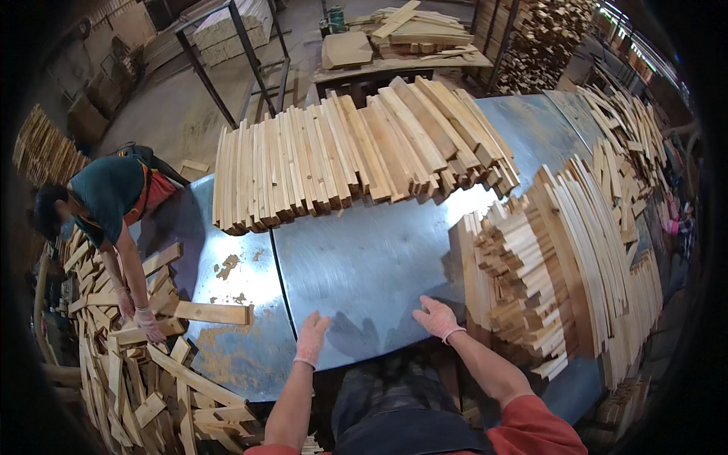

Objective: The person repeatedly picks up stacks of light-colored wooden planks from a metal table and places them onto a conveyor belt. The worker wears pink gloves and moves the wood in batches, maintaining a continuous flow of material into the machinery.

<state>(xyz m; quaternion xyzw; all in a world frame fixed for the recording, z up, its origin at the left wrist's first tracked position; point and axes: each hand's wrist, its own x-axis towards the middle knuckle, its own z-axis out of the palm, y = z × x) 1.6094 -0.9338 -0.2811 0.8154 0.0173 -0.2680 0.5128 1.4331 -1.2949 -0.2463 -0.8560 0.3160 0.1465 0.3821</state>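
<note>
My left hand [312,338], in a pale thin glove, hovers over the near edge of the metal tabletop [356,265] with nothing in it. To its right, my right hand [437,317], gloved the same way, has its fingers apart and holds nothing. It is nearest to the stack of wooden slats [523,280] on the right side of the table. Across the far side of the table lies a long row of wooden boards [326,155], side by side with their ends toward me.
At the left, a co-worker [114,189] in a green shirt bends over a heap of loose wood pieces [144,379]. One board [208,312] juts onto the table. Behind stand a workbench [394,68] with planks and a metal frame [246,61]. More slats [622,144] lie far right.
</note>
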